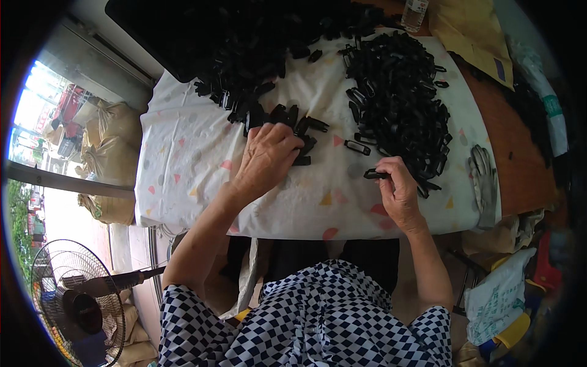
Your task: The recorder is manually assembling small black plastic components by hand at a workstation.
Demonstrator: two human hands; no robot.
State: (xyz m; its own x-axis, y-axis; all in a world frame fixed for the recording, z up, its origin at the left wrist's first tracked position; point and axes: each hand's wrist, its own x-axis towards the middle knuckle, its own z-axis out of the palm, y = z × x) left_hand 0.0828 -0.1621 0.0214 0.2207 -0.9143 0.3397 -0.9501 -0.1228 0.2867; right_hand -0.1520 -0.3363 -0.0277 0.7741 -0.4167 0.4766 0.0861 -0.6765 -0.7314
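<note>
My right hand (398, 191) pinches a small, long black plastic piece (374, 174) between thumb and fingers, just above the cloth. My left hand (264, 156) is curled over a loose cluster of similar black pieces (309, 144). Its fingertips are hidden among them, so what they grip does not show. Close to my right hand lies a single frame-shaped black piece with an open middle (357, 147). Beyond it spreads a large heap of such pieces (397, 98). Another dark pile (229, 79) reaches down from the far left toward my left hand.
A patterned white cloth (293, 211) covers the wooden table (526, 165). Gray-white gloves (483, 183) rest at its right edge. A clear bottle (414, 15) and brown paper packaging (474, 37) are at the far right. A fan (79, 306) stands at the lower left.
</note>
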